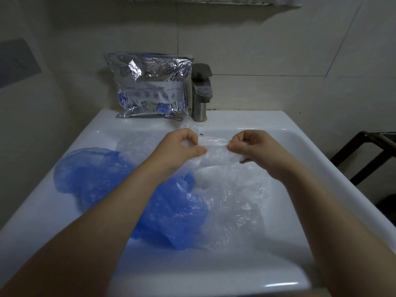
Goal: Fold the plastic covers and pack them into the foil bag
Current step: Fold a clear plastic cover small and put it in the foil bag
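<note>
A clear plastic cover (216, 152) is stretched between my hands above the white sink (308, 146). My left hand (182, 146) pinches its left end and my right hand (255, 147) pinches its right end, fingers curled. More clear plastic (233, 211) lies crumpled in the basin below. Blue plastic covers (94, 170) lie heaped on the left and middle of the basin. The silver foil bag (150, 88) with blue drawings stands upright on the sink's back ledge, leaning on the wall.
A grey metal faucet (200, 93) stands right of the foil bag. Tiled walls close in behind and on the left. A dark metal frame (364, 155) stands beyond the sink's right edge.
</note>
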The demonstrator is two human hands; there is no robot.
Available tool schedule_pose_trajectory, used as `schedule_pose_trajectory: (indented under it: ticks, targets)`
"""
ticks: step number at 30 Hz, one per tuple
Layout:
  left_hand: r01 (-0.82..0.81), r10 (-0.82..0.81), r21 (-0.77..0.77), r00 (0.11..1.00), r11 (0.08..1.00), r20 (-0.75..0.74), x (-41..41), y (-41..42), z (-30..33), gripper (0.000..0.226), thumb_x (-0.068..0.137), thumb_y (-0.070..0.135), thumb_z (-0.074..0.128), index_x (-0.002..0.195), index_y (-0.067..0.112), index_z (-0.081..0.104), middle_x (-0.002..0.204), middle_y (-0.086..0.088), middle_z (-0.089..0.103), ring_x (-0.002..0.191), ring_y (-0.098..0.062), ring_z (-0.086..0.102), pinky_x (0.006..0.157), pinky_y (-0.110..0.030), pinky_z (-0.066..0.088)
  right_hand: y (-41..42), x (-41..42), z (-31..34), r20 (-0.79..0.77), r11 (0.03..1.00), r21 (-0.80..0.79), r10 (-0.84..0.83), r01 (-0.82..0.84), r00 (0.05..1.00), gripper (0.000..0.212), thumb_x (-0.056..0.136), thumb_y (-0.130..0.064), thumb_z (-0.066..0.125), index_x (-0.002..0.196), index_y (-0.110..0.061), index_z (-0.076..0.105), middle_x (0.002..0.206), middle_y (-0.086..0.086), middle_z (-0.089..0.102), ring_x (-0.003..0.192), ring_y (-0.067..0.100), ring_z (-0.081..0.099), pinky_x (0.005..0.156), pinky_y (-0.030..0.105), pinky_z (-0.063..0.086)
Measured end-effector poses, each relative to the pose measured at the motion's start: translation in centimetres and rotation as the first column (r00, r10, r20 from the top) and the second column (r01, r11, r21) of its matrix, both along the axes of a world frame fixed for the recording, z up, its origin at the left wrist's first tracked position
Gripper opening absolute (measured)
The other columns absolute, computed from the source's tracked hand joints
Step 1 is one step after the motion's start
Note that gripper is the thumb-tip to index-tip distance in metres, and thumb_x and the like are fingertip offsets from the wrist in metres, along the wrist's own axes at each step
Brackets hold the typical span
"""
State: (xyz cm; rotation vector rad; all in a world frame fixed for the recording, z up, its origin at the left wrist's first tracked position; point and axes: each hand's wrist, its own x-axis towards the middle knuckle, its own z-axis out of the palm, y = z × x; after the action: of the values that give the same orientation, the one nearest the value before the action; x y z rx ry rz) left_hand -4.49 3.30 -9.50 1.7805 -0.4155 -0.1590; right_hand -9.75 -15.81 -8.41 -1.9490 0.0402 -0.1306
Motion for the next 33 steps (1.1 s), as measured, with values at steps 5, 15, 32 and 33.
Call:
schedule_pose_trajectory:
  ticks: [5,15,32,33]
  targets:
    - [0.068,-0.067,-0.039,0.997,0.997,0.035,0.1,0.4,0.3,0.024,0.083,0.003,0.066,0.080,0.025,0.058,0.088,0.005,0.053,0.075,-0.009,0.045,0.068,-0.018,0.040,-0.9,0.0,0.3,0.086,0.992,-0.126,0.004,0.007,0.996,0.018,0.085,-0.001,0.062,0.076,-0.017,0.063,0.076,-0.002,0.062,0.062,0.001,0.055,0.060,0.017,0.049]
    - [0.003,-0.009,0.071,0.997,0.997,0.077,0.5,0.8,0.1,0.009,0.088,0.020,0.063,0.083,0.028,0.061,0.084,0.009,0.059,0.074,-0.002,0.051,0.064,-0.015,0.039,-1.7,0.0,0.1,0.031,0.997,0.065,0.036,-0.038,0.999,0.021,0.088,-0.011,0.060,0.069,-0.017,0.065,0.073,-0.007,0.064,0.075,0.010,0.058,0.078,0.027,0.047]
    - [0.127,-0.128,0.024,0.991,0.992,0.034,-0.6,0.0,0.3,0.019,0.084,0.009,0.065,0.070,0.022,0.066,0.079,0.011,0.064,0.076,0.005,0.057,0.075,-0.007,0.042,0.4,0.2,-0.1,0.001,0.996,-0.029,-0.080,0.080,0.997,0.021,0.091,-0.011,0.053,0.072,-0.013,0.060,0.075,0.004,0.058,0.063,0.012,0.049,0.062,0.025,0.047]
    - [0.129,-0.130,0.030,0.991,0.991,0.042,-0.6,0.1,0.3,0.016,0.081,0.010,0.069,0.071,0.022,0.066,0.083,0.011,0.064,0.077,0.005,0.057,0.077,-0.010,0.042,0.4,0.1,-0.1,0.016,0.995,-0.069,-0.071,0.072,0.997,0.015,0.088,-0.017,0.060,0.074,-0.013,0.059,0.076,0.002,0.059,0.064,0.011,0.051,0.063,0.026,0.048]
